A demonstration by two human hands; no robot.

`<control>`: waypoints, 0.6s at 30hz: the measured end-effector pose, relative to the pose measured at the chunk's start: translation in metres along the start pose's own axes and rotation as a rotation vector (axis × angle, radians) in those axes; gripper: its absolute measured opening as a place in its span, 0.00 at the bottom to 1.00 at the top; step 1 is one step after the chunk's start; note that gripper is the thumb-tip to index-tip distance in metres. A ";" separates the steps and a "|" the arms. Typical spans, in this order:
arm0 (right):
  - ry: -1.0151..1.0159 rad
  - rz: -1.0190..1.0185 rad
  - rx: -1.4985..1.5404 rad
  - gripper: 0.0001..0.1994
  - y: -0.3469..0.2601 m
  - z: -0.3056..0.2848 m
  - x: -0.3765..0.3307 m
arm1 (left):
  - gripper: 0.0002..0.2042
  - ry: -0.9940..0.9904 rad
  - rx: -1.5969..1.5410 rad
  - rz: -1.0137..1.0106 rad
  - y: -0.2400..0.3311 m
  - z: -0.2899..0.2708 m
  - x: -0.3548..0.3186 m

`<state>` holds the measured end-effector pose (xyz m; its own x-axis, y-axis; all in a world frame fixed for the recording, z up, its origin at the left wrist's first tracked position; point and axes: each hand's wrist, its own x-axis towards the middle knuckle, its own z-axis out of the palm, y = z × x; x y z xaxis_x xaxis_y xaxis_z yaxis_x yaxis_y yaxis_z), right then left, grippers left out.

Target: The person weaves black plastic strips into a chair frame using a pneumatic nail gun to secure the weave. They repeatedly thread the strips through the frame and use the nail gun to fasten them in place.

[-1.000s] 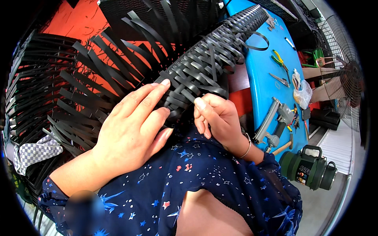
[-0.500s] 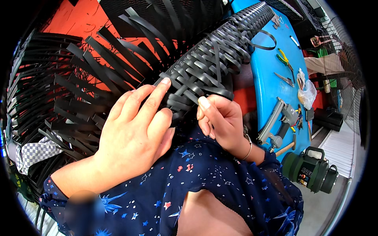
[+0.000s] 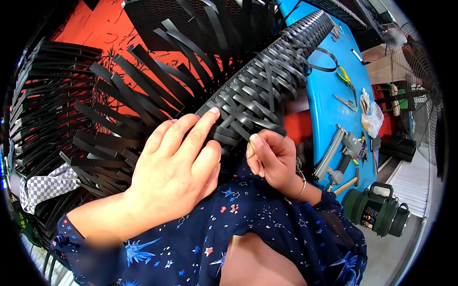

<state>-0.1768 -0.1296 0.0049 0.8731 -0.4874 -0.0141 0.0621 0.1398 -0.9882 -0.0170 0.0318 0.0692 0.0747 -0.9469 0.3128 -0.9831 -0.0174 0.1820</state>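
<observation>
A long edge of black woven strips [image 3: 238, 102] runs from between my hands up to the far right. My left hand [image 3: 179, 159] lies along its near end with fingers stretched out, and the index fingertip presses on the weave. Beside it, my right hand [image 3: 273, 159] pinches a flat black strip [image 3: 267, 125] between thumb and index finger, close to the weave's near end. Its other fingers are curled in. Many loose black strip ends [image 3: 143, 86] fan out to the left of the weave. Part of the near end is hidden behind my left hand.
On the blue table [image 3: 317, 95] at right lie yellow-handled pliers [image 3: 344, 76], scissors [image 3: 344, 102], a grey staple-gun-like tool [image 3: 341, 152], a hammer [image 3: 350, 183] and a plastic bag [image 3: 373, 119]. A green flask [image 3: 372, 209] stands below; a checkered cloth [image 3: 47, 186] hangs at left.
Both hands and the near end of the weave appear slightly lower and further right in view. The left finger's press and the right hand's pinch look the same.
</observation>
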 end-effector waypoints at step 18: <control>0.007 -0.061 0.057 0.09 0.004 0.000 -0.009 | 0.17 0.006 0.005 0.000 -0.002 0.001 0.001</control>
<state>-0.1843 -0.1243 0.0015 0.8634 -0.5025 0.0442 0.1425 0.1589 -0.9770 -0.0150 0.0307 0.0679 0.0759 -0.9448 0.3187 -0.9839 -0.0192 0.1775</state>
